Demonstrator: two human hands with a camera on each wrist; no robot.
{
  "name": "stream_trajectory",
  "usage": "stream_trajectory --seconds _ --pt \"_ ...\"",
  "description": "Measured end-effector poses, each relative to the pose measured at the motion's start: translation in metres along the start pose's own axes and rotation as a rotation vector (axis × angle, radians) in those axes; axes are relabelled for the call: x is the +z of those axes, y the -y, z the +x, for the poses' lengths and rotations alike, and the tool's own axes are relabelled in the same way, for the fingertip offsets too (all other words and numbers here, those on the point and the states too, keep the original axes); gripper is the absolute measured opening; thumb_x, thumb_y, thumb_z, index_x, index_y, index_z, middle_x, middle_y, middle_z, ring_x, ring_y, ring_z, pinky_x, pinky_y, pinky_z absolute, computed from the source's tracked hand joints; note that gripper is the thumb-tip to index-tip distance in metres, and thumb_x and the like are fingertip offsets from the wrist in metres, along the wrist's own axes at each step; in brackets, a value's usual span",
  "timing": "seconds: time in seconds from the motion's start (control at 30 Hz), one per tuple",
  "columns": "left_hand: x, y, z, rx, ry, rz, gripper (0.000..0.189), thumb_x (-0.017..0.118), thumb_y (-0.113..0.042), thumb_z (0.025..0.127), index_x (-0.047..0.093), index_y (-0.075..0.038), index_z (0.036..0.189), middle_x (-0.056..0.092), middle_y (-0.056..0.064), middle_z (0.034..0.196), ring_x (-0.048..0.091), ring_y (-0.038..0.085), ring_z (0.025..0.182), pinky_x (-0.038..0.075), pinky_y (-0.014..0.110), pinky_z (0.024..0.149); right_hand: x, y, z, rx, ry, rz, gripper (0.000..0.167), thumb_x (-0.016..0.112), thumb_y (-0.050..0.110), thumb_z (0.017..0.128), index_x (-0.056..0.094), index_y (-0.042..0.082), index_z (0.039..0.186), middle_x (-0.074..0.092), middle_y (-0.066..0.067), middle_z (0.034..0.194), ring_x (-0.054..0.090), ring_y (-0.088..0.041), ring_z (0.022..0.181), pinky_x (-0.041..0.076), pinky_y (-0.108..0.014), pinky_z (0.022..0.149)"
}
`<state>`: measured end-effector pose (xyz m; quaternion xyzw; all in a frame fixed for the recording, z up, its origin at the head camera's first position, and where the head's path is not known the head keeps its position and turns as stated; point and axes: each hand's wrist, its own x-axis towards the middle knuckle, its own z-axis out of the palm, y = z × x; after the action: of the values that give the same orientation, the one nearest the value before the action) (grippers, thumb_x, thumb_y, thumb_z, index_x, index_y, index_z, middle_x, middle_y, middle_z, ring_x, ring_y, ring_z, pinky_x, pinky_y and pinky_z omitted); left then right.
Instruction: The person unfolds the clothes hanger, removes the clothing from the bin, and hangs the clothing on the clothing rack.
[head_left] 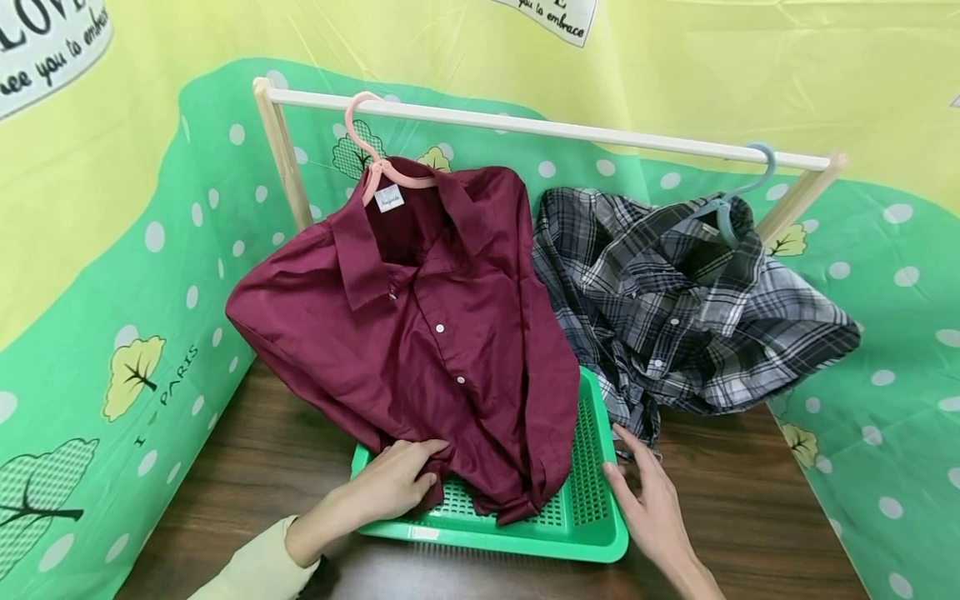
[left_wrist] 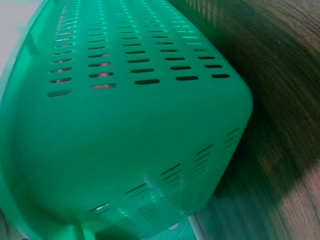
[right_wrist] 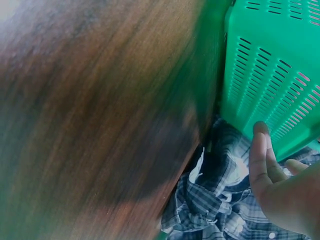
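A maroon button-up shirt (head_left: 480, 333) hangs from a pink hanger (head_left: 367, 154), its lower end down in a green perforated basket (head_left: 517, 542). My left hand (head_left: 393, 479) pinches the shirt near its hem, over the basket's left part; the fingers below the cloth are hidden. In the left wrist view only the basket's outside (left_wrist: 110, 140) shows large, not the fingers. My right hand (head_left: 652, 508) is at the basket's right rim with its fingers extended. Seen from the right wrist, these fingers (right_wrist: 259, 155) lie along the basket's outer wall (right_wrist: 265, 85).
A white rail (head_left: 540, 125) on wooden posts carries both hangers. A black-and-grey plaid shirt (head_left: 675, 308) hangs on a blue hanger (head_left: 767, 167) at right, its lower end beside the basket. Dark wood tabletop (head_left: 757, 508) lies below; a green-and-yellow printed cloth (head_left: 150, 250) surrounds it.
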<state>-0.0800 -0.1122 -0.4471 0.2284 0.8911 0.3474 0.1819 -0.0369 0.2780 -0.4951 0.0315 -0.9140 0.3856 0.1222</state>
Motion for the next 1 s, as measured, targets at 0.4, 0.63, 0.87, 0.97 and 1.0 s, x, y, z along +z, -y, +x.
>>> stream_trajectory --seconds 0.4,0.63,0.87,0.97,1.0 --pt "-0.005 -0.003 0.002 0.024 -0.215 -0.027 0.031 0.074 -0.004 0.106 0.08 -0.003 0.136 0.081 0.013 0.138 0.077 0.027 0.112 0.062 0.045 0.097 0.0 0.0 0.0 -0.002 -0.005 -0.005 0.056 0.071 0.012 0.112 0.055 0.014 0.166 0.073 -0.015 0.141 0.06 0.01 0.108 0.048 -0.003 0.085" --pt "-0.013 -0.007 0.002 0.051 -0.345 -0.075 0.032 0.076 -0.008 0.105 0.081 -0.007 0.137 0.083 0.008 0.136 0.08 0.021 0.114 0.064 0.048 0.101 0.0 0.0 0.001 0.013 0.007 -0.003 0.056 0.07 0.014 0.113 0.055 0.014 0.166 0.072 -0.016 0.142 0.061 0.011 0.107 0.049 -0.004 0.084" --pt "-0.018 -0.009 0.005 0.005 -0.469 -0.274 0.027 0.079 -0.005 0.104 0.084 -0.016 0.128 0.084 0.006 0.129 0.076 0.005 0.099 0.065 0.022 0.079 0.0 0.0 0.001 0.019 0.008 -0.01 0.056 0.07 0.014 0.113 0.055 0.014 0.167 0.072 -0.016 0.142 0.061 0.008 0.108 0.048 -0.003 0.084" --pt "-0.019 -0.007 0.005 0.024 -0.533 -0.306 0.025 0.08 -0.004 0.103 0.085 -0.017 0.124 0.085 0.008 0.126 0.081 0.02 0.117 0.069 0.032 0.088 0.0 -0.001 0.0 0.02 0.014 -0.009 0.056 0.07 0.014 0.113 0.054 0.013 0.167 0.072 -0.017 0.142 0.061 0.009 0.107 0.048 -0.004 0.083" --pt "-0.019 -0.005 0.005 0.033 -0.552 -0.31 0.025 0.08 -0.004 0.102 0.085 -0.016 0.123 0.086 0.009 0.124 0.083 0.024 0.116 0.07 0.035 0.088 0.0 -0.001 0.0 0.019 0.015 -0.01 0.056 0.07 0.014 0.113 0.054 0.013 0.167 0.072 -0.017 0.142 0.061 0.009 0.107 0.049 -0.004 0.083"
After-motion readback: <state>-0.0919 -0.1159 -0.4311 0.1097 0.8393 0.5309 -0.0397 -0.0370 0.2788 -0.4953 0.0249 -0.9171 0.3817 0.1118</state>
